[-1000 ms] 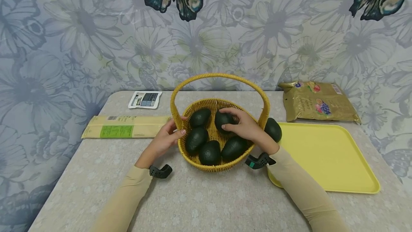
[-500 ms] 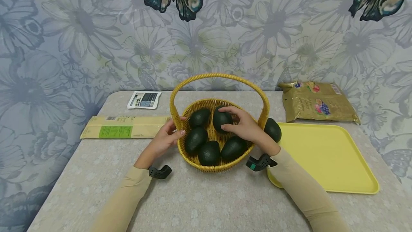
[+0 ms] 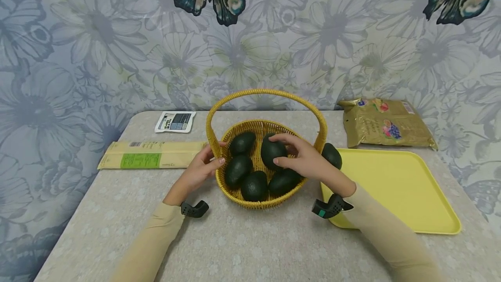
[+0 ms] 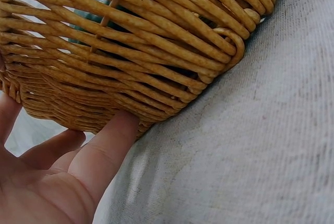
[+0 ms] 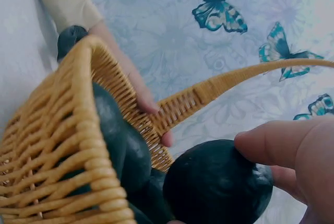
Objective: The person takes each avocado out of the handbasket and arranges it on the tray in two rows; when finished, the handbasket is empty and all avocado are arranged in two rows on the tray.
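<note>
A yellow wicker basket (image 3: 261,205) with a tall arched handle (image 3: 266,92) stands mid-table, holding several dark green avocados (image 3: 238,171). My right hand (image 3: 309,160) pinches one avocado (image 3: 270,152) between thumb and fingers. In the right wrist view this held avocado (image 5: 214,182) is at the level of the rim, close by the others. On the basket's left side, my left hand (image 3: 198,169) grips the rim near the handle's base, thumb over the edge. The left wrist view has its fingers (image 4: 107,151) against the woven outer wall (image 4: 104,78).
Another avocado (image 3: 332,156) sits right of the basket, beside a yellow tray (image 3: 395,190). Behind the tray lies a gold packet (image 3: 391,123). A long yellow-green packet (image 3: 148,155) and a small white pouch (image 3: 175,122) lie at the left. A patterned wall rises behind.
My right hand has shifted a little to the right and toward me, bringing the pinched avocado with it. The left hand stays at the basket's side.
</note>
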The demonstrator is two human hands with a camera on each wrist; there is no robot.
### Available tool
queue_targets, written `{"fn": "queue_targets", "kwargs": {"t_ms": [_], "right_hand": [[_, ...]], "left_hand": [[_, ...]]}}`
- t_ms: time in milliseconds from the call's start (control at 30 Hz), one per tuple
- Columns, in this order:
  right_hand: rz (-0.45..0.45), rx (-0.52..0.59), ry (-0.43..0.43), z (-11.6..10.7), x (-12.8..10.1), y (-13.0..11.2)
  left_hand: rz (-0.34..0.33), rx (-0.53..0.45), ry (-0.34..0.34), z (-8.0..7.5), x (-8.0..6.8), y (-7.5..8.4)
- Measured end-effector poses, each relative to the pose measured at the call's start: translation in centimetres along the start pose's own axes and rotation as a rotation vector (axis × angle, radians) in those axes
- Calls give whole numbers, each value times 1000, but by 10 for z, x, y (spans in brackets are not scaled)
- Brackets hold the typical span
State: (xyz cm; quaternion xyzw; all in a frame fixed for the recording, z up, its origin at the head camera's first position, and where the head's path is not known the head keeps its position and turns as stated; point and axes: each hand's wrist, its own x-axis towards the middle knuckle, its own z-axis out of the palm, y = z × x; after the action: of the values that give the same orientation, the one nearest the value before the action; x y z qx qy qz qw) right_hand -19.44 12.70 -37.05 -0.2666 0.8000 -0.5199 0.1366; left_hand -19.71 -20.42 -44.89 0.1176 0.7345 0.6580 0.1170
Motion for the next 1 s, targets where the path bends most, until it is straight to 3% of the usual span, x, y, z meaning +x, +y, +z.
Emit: {"fn": "queue_targets", "kwargs": {"t_ms": [433, 1000], "right_hand": [[-54, -27, -39, -19, -37, -7], [-102, 69, -128, -46, -87, 2]], "left_hand": [[-1, -14, 1, 0, 0, -1], [-4, -15, -2, 0, -1, 0]]}}
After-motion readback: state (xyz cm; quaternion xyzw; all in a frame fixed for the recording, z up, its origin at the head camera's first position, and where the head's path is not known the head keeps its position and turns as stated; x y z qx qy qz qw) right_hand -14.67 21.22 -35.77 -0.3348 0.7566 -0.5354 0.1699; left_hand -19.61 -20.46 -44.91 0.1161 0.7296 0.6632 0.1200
